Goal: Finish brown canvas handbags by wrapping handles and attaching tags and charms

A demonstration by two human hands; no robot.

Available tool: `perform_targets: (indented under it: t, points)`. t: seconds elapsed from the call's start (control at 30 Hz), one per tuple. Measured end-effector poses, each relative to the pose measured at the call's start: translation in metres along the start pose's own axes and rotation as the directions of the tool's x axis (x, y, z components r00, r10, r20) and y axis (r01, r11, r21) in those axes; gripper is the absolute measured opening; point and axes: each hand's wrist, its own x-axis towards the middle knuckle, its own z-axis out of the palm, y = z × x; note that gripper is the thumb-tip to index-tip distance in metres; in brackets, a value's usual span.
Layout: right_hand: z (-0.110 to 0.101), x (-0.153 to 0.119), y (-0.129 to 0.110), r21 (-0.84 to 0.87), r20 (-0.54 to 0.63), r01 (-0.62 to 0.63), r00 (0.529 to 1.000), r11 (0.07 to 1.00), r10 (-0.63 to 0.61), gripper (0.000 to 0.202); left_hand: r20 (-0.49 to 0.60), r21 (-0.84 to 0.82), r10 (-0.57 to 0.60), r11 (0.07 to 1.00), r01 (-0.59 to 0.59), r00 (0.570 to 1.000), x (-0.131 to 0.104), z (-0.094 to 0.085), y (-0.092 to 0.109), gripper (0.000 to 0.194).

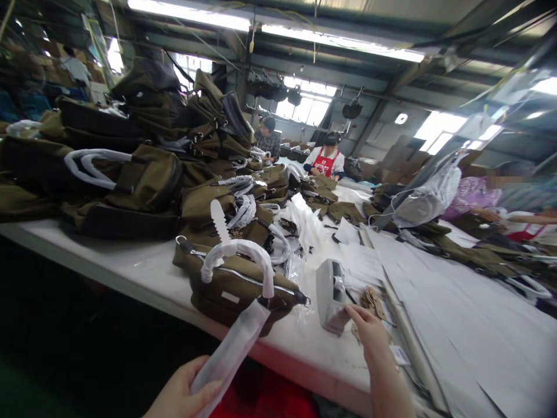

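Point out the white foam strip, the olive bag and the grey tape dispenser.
white foam strip [235, 348], head view, middle of the strip.
olive bag [235, 287], head view, front panel.
grey tape dispenser [328, 296], head view, its side.

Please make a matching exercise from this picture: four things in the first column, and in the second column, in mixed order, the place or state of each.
Column one:
1. left hand
2. right hand
3. olive bag
4. person in red apron

Column two:
A. at the far end of the table
B. handle wrapped in white foam
C. pinching a white foam strip
D. touching the grey tape dispenser

Pairs: 1-C, 2-D, 3-B, 4-A
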Motion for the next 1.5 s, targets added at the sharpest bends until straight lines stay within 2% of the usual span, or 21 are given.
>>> perform_targets:
  t: [0.1, 0.2, 0.33, 0.4, 0.43, 0.5, 0.57, 0.67, 0.77, 0.83, 0.9, 0.93, 1.0, 1.13, 1.3, 1.37, 1.47, 1.5]
  points:
    - [-0.007, -0.016, -0.006, -0.041, -0.052, 0.031, 0.998, 0.999, -0.033, 0.056, 0.010, -0.017, -0.010, 1.000, 0.011, 1.000, 0.001, 0.000, -0.004, 0.068]
    - [-0.009, -0.033, -0.003, -0.140, -0.073, -0.038, 0.997, 0.989, 0.028, 0.058, 0.035, 0.005, -0.031, 1.000, 0.030, 0.999, 0.002, -0.002, -0.007, 0.065]
    - [0.000, -0.045, 0.013, -0.031, 0.111, -0.143, 0.983, 0.989, 0.145, 0.064, 0.053, -0.028, -0.050, 0.998, 0.052, 0.997, 0.003, -0.003, -0.008, 0.065]
    - [0.002, -0.049, 0.017, -0.034, 0.147, -0.172, 0.974, 0.984, 0.175, 0.065, 0.051, -0.037, -0.034, 0.999, 0.036, 0.998, 0.003, -0.002, -0.005, 0.064]
    - [0.003, -0.053, 0.014, -0.063, 0.176, -0.174, 0.967, 0.983, 0.183, 0.064, 0.049, -0.032, -0.021, 0.999, 0.023, 0.999, 0.002, -0.001, -0.002, 0.063]
    - [0.005, -0.066, 0.000, -0.090, 0.309, -0.140, 0.937, 0.986, 0.161, 0.059, 0.021, -0.015, -0.001, 1.000, 0.002, 1.000, 0.000, 0.000, 0.003, 0.062]
    - [0.012, -0.085, -0.026, -0.047, 0.502, -0.078, 0.860, 0.996, 0.091, 0.052, -0.019, -0.004, 0.002, 1.000, -0.002, 1.000, 0.000, 0.001, 0.006, 0.061]
    - [0.030, -0.123, -0.075, 0.086, 0.709, -0.054, 0.705, 0.995, -0.023, 0.047, -0.072, -0.006, -0.003, 1.000, 0.003, 0.997, 0.000, 0.001, 0.006, 0.060]
    - [0.053, -0.162, -0.120, 0.154, 0.831, -0.074, 0.550, 0.985, -0.089, 0.045, -0.094, 0.012, -0.001, 1.000, 0.002, 0.996, -0.001, 0.001, 0.002, 0.055]
    - [0.068, -0.183, -0.139, 0.195, 0.884, -0.098, 0.449, 0.976, -0.131, 0.043, -0.104, 0.048, 0.007, 0.999, -0.002, 0.995, -0.003, 0.001, 0.002, 0.049]
    - [0.083, -0.196, -0.149, 0.231, 0.908, -0.117, 0.382, 0.966, -0.171, 0.042, -0.129, 0.114, 0.038, 0.993, -0.023, 0.991, -0.006, 0.002, 0.004, 0.042]
    - [0.091, -0.201, -0.151, 0.239, 0.913, -0.117, 0.366, 0.964, -0.182, 0.041, -0.137, 0.149, 0.060, 0.988, -0.039, 0.989, -0.007, 0.002, 0.006, 0.039]
    - [0.105, -0.205, -0.150, 0.225, 0.910, -0.093, 0.376, 0.970, -0.175, 0.042, -0.141, 0.200, 0.104, 0.977, -0.074, 0.985, -0.010, 0.002, 0.010, 0.033]
    - [0.123, -0.207, -0.142, 0.119, 0.895, -0.028, 0.437, 0.992, -0.095, 0.043, -0.112, 0.209, 0.150, 0.970, -0.124, 0.982, -0.016, 0.000, 0.019, 0.029]
    - [0.126, -0.203, -0.138, 0.075, 0.889, -0.052, 0.455, 0.996, -0.043, 0.047, -0.066, 0.235, 0.196, 0.956, -0.176, 0.978, -0.018, -0.001, 0.027, 0.027]
    - [0.124, -0.199, -0.136, 0.080, 0.902, -0.070, 0.429, 0.994, -0.042, 0.046, -0.078, 0.242, 0.192, 0.956, -0.168, 0.978, -0.017, -0.001, 0.028, 0.030]
    - [0.123, -0.194, -0.132, 0.078, 0.939, -0.108, 0.342, 0.991, -0.036, 0.035, -0.125, 0.307, 0.197, 0.940, -0.151, 0.972, -0.015, -0.003, 0.031, 0.031]
    - [0.123, -0.194, -0.131, 0.067, 0.944, -0.117, 0.328, 0.991, -0.025, 0.031, -0.131, 0.330, 0.201, 0.932, -0.148, 0.971, -0.015, -0.003, 0.032, 0.030]
